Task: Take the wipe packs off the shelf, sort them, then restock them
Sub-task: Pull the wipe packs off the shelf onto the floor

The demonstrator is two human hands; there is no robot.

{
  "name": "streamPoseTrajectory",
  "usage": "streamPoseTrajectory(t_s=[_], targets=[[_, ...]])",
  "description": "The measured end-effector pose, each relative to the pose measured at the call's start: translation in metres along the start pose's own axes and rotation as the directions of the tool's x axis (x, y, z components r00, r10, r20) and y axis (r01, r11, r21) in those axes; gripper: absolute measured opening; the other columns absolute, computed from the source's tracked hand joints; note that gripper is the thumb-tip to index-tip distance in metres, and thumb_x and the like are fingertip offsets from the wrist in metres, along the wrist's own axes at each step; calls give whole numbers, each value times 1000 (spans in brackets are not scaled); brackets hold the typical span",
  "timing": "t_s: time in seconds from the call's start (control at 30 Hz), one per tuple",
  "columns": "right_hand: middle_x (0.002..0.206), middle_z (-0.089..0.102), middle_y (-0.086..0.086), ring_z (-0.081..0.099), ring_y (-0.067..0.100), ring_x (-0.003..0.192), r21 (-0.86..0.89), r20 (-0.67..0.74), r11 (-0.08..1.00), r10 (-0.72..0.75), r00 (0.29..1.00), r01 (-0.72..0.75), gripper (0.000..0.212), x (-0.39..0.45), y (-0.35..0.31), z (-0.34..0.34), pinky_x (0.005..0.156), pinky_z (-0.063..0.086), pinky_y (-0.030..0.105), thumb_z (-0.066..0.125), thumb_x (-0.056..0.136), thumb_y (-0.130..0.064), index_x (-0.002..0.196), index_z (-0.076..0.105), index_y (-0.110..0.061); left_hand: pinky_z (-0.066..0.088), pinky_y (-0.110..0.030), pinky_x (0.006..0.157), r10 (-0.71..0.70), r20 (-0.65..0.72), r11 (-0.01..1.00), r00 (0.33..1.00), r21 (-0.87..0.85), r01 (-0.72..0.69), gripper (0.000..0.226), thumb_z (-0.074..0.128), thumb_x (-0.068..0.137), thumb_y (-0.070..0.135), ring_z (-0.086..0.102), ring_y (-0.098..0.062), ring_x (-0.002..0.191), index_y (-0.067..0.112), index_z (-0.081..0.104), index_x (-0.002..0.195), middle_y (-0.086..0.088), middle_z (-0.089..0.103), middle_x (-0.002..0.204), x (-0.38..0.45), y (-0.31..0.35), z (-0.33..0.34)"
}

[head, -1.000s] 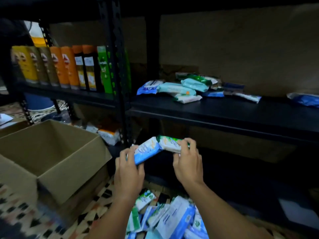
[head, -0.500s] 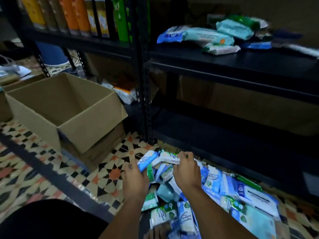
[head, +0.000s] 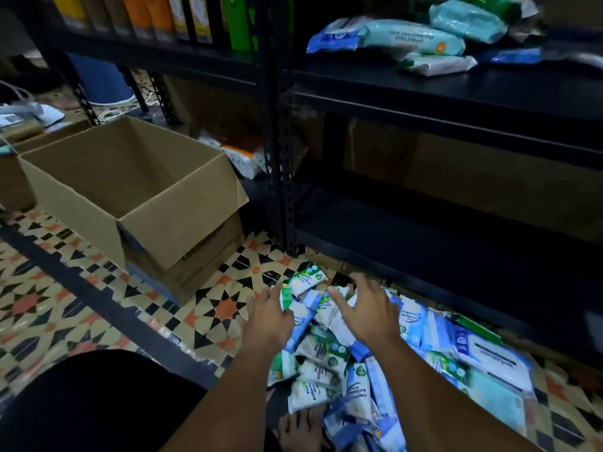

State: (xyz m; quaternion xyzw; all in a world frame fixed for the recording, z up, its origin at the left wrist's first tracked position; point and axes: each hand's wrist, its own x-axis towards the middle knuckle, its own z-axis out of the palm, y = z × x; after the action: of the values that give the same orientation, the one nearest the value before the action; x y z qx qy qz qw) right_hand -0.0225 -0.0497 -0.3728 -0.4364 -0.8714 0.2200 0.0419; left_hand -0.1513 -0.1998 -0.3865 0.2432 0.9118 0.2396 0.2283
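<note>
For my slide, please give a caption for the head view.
Both open hands hover over small white-and-blue plastic wipe packs piled on patterned floor tiles.

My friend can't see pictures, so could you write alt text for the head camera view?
Two open hands, left hand and right hand, hover over a pile of wipe packs on a patterned tile floor. An open cardboard box stands left; more packs lie on a black shelf.
</note>
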Motion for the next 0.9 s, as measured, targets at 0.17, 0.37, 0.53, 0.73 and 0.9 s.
streamPoseTrajectory(t_s=[0.17, 0.37, 0.53, 0.73, 0.9], targets=[[137, 53, 5, 39, 33, 130, -83, -161, 994, -88, 983, 76, 72, 22, 2, -40, 105, 32, 53, 29, 90, -79, 141, 43, -30, 45, -52, 105, 173, -44, 985, 984, 8, -172, 64, 55, 95, 18, 44, -32, 133, 26, 32, 155, -10, 46, 150, 24, 30, -23], [101, 57, 9, 49, 33, 97, -348, -575, 911, -395, 717, 222, 52, 58, -21, -122, 80, 39, 45, 48, 93, -64, 116, 63, -19, 53, -43, 84, 506, -341, 859, 792, 119, -497, 27, 53, 98, 26, 58, -20, 103, 26, 58, 124, 6, 63, 103, 42, 121, -82], [99, 56, 11, 49, 33, 92, -469, -713, 844, -535, 452, 259, 40, 95, -58, -218, 77, 39, 42, 53, 96, -52, 108, 62, -15, 51, -39, 71, 705, -530, 668, 471, 271, -693, 10, 57, 97, 31, 55, -17, 87, 24, 61, 104, 10, 56, 82, 55, 222, -148], [111, 55, 13, 48, 37, 104, -344, -832, 920, -391, 393, 186, 36, 153, -84, -314, 85, 40, 47, 58, 91, -44, 113, 61, -16, 48, -43, 85, 714, -580, 648, 392, 335, -684, 23, 59, 91, 24, 56, -28, 105, 19, 62, 113, -2, 64, 106, 98, 318, -215], [145, 29, 11, 22, 38, 135, -195, -711, 979, -182, 680, 58, 65, 206, -76, -349, 102, 34, 60, 70, 79, -32, 136, 41, -35, 41, -58, 96, 642, -408, 764, 649, 406, -501, 61, 62, 88, 24, 34, -36, 132, 32, 39, 144, -3, 41, 143, 149, 359, -234]])
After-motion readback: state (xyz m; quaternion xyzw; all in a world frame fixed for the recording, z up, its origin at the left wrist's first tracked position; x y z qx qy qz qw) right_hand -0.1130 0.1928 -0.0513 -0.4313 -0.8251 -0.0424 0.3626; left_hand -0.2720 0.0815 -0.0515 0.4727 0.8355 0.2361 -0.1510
